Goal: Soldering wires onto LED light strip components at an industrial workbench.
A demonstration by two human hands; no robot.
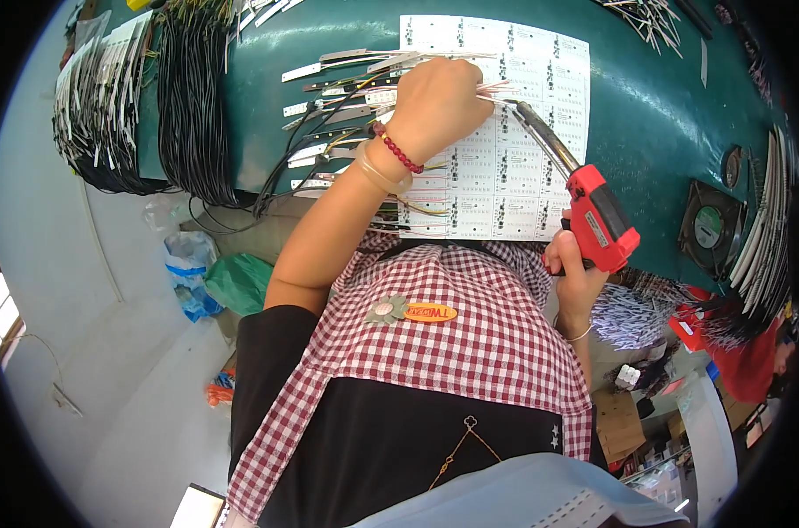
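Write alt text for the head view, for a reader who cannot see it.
A person's left hand pinches thin wires over a white printed sheet on a green table, while the right hand grips a red pistol-shaped soldering tool, its metal tip at the wires. Bundles of black cables hang at left.

Label sheet on table; cable bundles left, fan right.

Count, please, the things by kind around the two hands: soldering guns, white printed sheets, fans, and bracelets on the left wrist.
Soldering gun, red, in the right hand: 1
White printed sheet under the left hand: 1
Fan on the green table: 1
Bracelets on the left wrist: 2
Total: 5
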